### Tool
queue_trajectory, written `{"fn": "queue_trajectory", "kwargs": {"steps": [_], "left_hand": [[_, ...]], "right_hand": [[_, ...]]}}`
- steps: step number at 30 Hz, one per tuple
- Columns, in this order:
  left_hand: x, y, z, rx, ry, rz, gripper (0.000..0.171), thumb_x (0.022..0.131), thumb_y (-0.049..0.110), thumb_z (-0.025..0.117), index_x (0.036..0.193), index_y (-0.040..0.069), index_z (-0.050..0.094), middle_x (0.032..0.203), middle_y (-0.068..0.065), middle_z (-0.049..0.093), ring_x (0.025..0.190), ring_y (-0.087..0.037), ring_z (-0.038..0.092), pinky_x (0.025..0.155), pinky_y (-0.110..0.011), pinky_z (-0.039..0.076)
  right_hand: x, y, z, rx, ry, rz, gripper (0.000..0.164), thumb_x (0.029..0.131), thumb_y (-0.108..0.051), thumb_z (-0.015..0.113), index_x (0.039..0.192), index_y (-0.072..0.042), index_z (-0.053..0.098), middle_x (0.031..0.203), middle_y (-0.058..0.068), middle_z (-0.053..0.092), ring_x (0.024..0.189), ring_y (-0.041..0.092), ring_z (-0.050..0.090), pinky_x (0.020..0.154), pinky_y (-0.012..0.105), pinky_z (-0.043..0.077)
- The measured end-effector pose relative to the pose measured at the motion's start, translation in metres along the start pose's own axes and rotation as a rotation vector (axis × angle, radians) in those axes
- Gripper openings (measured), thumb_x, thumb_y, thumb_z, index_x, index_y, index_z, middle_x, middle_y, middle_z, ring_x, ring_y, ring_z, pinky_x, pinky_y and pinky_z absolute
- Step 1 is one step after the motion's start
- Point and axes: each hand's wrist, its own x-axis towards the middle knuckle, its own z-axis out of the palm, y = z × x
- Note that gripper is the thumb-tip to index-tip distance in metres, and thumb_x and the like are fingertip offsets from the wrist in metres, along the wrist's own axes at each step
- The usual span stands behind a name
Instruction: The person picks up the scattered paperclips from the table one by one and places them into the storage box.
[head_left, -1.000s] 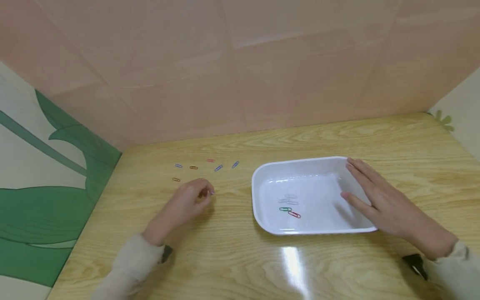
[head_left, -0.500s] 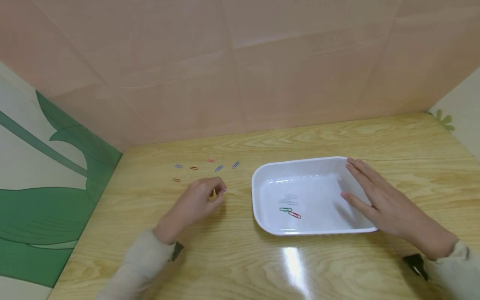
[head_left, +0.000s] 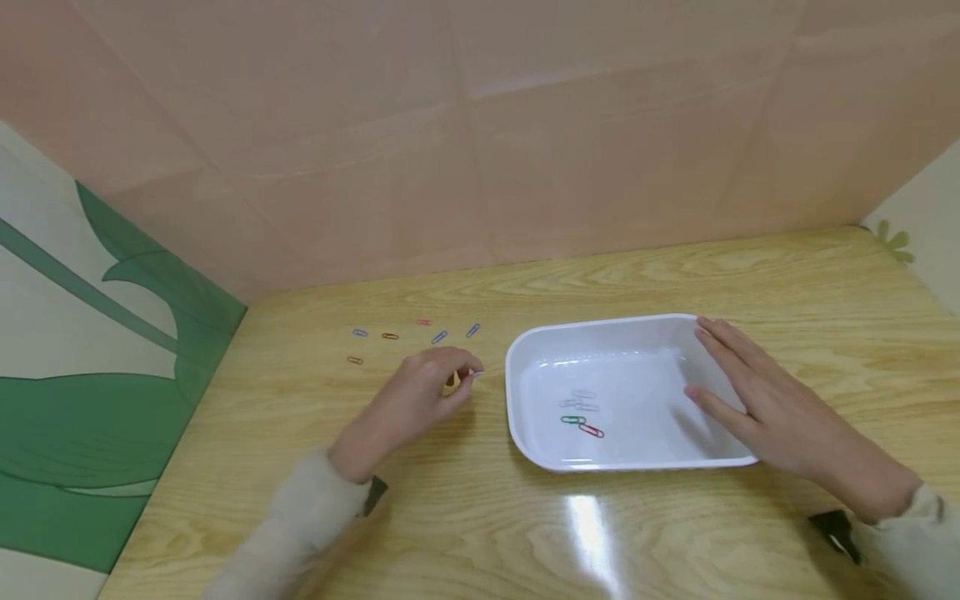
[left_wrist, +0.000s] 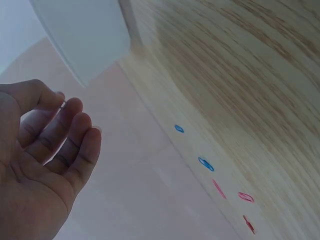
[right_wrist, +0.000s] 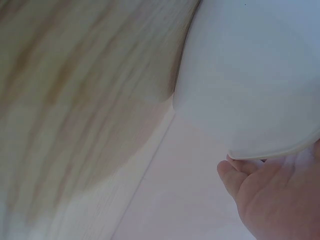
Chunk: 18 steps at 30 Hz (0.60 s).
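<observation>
white tray (head_left: 645,417): right hand (head_left: 776,408), outstretched, touches its right end; left hand (head_left: 420,396), left of the tray, pinches a paperclip (head_left: 477,374).

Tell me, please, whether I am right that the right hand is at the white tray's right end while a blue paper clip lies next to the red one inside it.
The blue is wrong: the head view shows a green paper clip next to the red paper clip inside the white tray. The rest holds: the right hand is at the tray's right end.
</observation>
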Motion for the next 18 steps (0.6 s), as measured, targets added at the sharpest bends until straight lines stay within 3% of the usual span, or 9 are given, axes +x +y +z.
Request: {"fn": "queue_trajectory", "kwargs": {"steps": [9,18], "left_hand": [[0.011,0.010,0.003,0.033,0.035,0.087,0.017,0.088,-0.001,0.065,0.101,0.007,0.073,0.098,-0.002,0.074,0.081,-0.009,0.062,0.071,-0.018,0.053],[0.026,0.023,0.006,0.001,0.000,0.143,0.017,0.090,-0.001,0.063,0.103,0.004,0.073,0.095,-0.003,0.074,0.080,-0.009,0.061,0.069,-0.016,0.051]], "right_hand": [[-0.001,0.000,0.000,0.001,-0.013,0.010,0.076,0.100,-0.031,0.058,0.158,-0.006,0.016,0.167,0.013,0.014,0.155,0.032,0.010,0.126,0.028,-0.003],[0.000,0.000,0.000,0.000,-0.002,-0.003,0.076,0.100,-0.030,0.058,0.158,-0.005,0.017,0.166,0.015,0.014,0.154,0.033,0.011,0.126,0.028,-0.003]]}}
